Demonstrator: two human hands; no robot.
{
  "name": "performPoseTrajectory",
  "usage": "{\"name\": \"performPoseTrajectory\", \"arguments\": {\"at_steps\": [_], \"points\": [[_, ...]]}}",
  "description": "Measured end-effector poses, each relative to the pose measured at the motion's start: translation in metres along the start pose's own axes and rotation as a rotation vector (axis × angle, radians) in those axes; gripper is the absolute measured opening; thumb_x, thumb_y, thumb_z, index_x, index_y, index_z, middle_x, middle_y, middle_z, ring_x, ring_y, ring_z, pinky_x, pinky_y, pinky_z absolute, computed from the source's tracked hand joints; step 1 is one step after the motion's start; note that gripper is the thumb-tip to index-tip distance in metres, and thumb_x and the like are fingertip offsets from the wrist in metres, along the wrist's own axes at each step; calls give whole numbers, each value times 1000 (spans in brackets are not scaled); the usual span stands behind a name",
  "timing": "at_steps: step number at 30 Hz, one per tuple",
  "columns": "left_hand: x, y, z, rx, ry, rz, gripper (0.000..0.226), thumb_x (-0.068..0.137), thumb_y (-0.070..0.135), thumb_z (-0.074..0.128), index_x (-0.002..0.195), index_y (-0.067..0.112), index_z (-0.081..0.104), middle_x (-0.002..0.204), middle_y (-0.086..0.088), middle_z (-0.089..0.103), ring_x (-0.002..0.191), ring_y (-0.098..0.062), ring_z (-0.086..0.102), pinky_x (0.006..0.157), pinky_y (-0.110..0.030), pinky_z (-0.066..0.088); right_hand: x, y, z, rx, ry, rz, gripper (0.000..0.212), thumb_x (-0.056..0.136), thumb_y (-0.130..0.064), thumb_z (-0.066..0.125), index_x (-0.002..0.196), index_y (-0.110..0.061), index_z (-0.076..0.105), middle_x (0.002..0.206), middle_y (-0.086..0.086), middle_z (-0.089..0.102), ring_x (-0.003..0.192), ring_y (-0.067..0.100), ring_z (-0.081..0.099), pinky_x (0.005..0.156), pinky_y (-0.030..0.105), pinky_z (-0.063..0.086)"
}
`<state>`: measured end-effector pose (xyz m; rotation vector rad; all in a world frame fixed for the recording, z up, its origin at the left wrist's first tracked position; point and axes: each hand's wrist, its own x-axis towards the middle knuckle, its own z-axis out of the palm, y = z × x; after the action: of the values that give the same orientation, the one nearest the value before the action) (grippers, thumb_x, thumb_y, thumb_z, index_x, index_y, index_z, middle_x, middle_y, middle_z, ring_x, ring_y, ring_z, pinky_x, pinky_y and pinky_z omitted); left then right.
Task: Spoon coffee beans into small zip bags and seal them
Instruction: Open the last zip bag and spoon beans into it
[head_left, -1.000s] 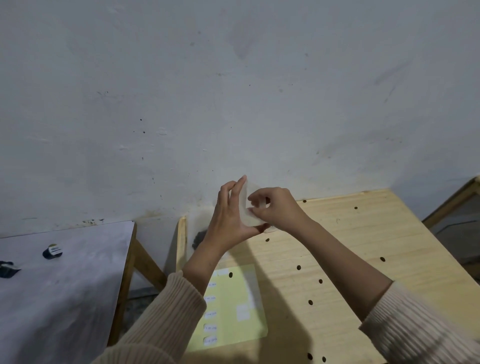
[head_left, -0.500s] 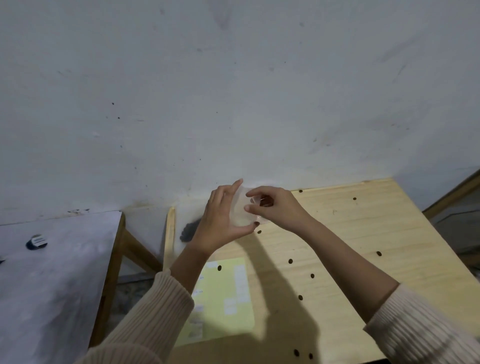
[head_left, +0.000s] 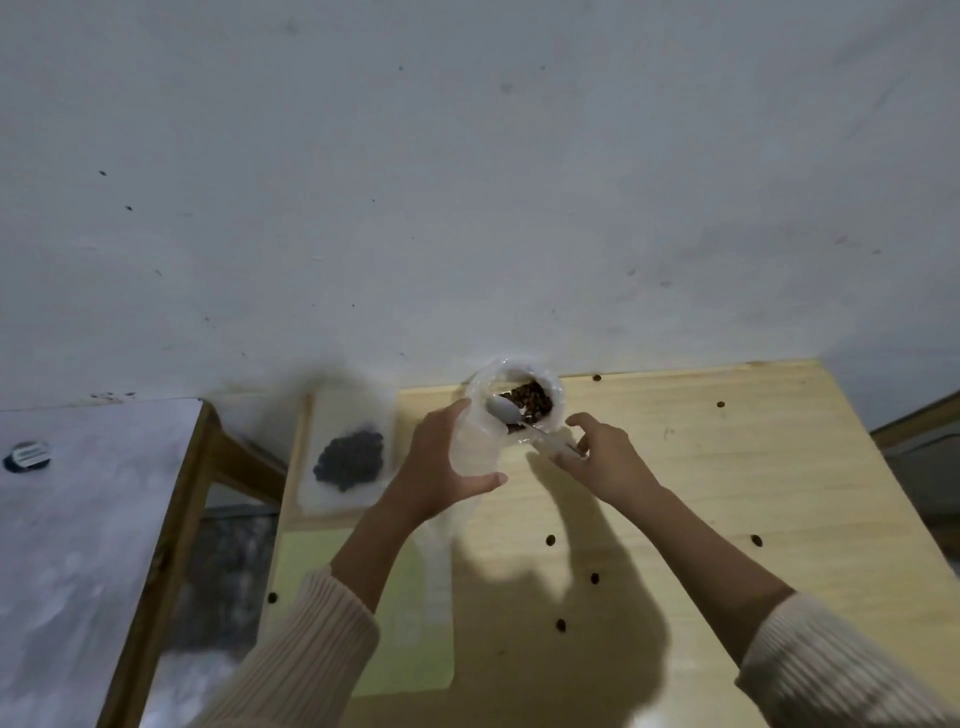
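Observation:
My left hand holds a small clear zip bag upright, just left of an open clear container of brown coffee beans at the back of the wooden table. My right hand pinches the handle of a white plastic spoon. The spoon's bowl rests at the container's near rim, over the beans. Whether beans lie in the spoon is not clear. A zip bag filled with dark beans lies flat at the table's back left corner.
A yellow-green sheet lies on the table under my left forearm. Several loose beans dot the tabletop. A grey table stands to the left with a small black and white object on it. A white wall rises right behind.
Both hands were pulling the small bag open in the air. Now only my left hand holds it, lower and beside the bean container, and my right hand has taken the spoon.

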<state>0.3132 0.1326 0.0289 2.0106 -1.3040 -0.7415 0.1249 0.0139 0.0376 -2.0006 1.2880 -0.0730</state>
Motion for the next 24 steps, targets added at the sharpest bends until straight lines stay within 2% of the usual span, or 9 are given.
{"name": "performPoseTrajectory", "arguments": {"at_steps": [3,6,8,10,14,16,19,22,24], "points": [[10,-4,14,-76,23,-83,99,58,38,86,140,27,30,137,4,33,127,-12,32,103,-28,30,9,6,7,144,25,29,19,85,-17,63,99,-4,64,71,6,61,56,14,55,53,17,41],[20,-4,22,-169,27,-145,98,56,34,88,137,29,33,137,7,32,125,-7,34,102,-26,32,18,11,8,287,85,54,5,84,-10,61,81,-9,65,69,7,64,44,7,55,49,16,45],[24,-4,26,-224,21,-154,97,54,32,90,135,29,35,136,8,33,124,-8,36,102,-29,35,25,15,5,389,135,83,6,82,-8,63,78,-12,65,70,7,66,52,12,62,58,25,53],[25,-3,30,-248,19,-157,97,54,29,90,134,29,36,136,9,34,123,-7,37,101,-28,36,30,18,2,489,177,118,10,79,-7,63,76,-16,67,72,7,68,66,26,66,67,36,55],[28,-4,33,-244,16,-160,97,53,29,90,134,26,37,137,9,32,122,-7,36,102,-26,34,35,17,1,633,250,99,17,82,-3,60,73,-17,62,70,3,64,63,24,62,66,37,52],[30,-3,34,-250,19,-172,96,54,31,89,134,24,36,135,9,31,122,-8,36,101,-25,34,37,13,1,690,286,67,18,86,-5,56,74,-17,60,70,3,61,64,22,59,65,37,51],[35,3,34,-238,44,-179,95,58,33,87,136,20,34,134,9,30,119,-10,38,94,-23,34,40,12,2,676,318,15,19,91,-12,51,80,-23,62,72,-4,61,72,21,60,75,41,53],[37,14,36,-235,86,-147,95,53,40,81,134,18,37,129,11,33,114,-6,40,91,-21,34,36,13,0,615,355,-84,20,95,-16,46,103,-17,65,84,-5,62,78,20,61,78,40,53],[38,20,38,-226,119,-106,92,53,36,83,131,16,39,128,9,35,114,-5,41,93,-21,35,32,15,-5,559,370,-181,27,96,-19,44,116,-15,62,95,-2,60,81,19,61,78,33,52]]}}
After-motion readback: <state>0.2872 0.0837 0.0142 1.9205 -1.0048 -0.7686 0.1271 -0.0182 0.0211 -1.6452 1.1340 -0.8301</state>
